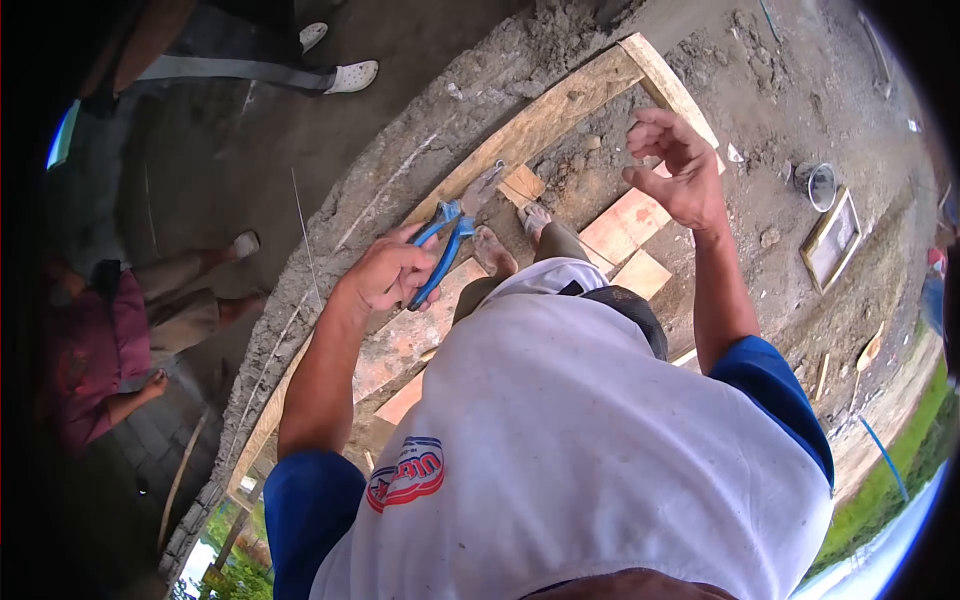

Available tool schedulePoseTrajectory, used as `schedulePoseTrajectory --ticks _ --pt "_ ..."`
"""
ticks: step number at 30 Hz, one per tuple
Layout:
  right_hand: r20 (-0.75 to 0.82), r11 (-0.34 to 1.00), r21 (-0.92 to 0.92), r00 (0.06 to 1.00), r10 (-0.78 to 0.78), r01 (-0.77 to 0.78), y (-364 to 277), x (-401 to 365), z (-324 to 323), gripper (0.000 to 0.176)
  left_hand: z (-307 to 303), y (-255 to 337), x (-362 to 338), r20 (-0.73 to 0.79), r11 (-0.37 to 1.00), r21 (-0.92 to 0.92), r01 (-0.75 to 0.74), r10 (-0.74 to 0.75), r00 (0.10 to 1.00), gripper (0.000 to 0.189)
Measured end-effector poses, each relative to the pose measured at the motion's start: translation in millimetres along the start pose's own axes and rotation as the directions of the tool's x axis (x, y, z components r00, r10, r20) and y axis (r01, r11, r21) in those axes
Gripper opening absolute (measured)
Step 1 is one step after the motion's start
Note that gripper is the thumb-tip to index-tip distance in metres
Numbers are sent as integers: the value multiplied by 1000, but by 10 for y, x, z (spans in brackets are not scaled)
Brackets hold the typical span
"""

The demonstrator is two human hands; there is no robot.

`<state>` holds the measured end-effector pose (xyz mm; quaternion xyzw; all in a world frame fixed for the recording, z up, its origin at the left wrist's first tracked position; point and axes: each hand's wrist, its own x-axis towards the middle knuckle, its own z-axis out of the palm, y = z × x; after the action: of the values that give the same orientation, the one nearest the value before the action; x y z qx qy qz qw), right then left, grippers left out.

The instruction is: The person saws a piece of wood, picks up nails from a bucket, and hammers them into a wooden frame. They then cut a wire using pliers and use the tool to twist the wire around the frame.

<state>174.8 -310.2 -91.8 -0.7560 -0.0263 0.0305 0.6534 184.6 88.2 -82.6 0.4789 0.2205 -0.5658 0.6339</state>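
My left hand (390, 272) is wrapped round the blue handles of a pair of pliers (461, 226). The metal jaws point up and to the right, over the inner edge of a long wooden board (540, 122). Whether the jaws grip anything is too small to tell. Raised to the right, my right hand (682, 172) has its fingers curled but apart from the thumb, with nothing visible between them. Beneath it lies a reddish plank (625, 222). A short wood block (521, 186) sits just beyond my feet.
A rough concrete edge (400, 165) runs along the long board. Two other people stand on the lower floor at left, one in a maroon shirt (105, 335). A bucket (818, 186) and a wooden frame (832, 240) rest on the dirt at right.
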Motion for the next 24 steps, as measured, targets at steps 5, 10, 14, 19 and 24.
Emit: schedulePoseTrajectory --ticks 5,10,14,19,24 --pt "297 812 -296 857 -422 502 71 -26 1390 91 -91 -166 57 84 990 -138 16 -5 996 22" --pt "419 694 -391 789 -450 604 271 279 1824 74 -180 -109 93 78 1000 -27 -8 10 997 29" --pt "458 618 -467 771 -443 632 280 277 1862 60 112 -28 -54 -155 552 831 -65 342 927 56" --pt "412 625 -549 830 -376 555 214 209 1881 59 506 -421 -18 -167 36 979 199 701 693 87" --pt "222 745 -440 865 -451 501 85 -19 1526 64 215 -550 94 -7 -46 996 77 814 581 69"
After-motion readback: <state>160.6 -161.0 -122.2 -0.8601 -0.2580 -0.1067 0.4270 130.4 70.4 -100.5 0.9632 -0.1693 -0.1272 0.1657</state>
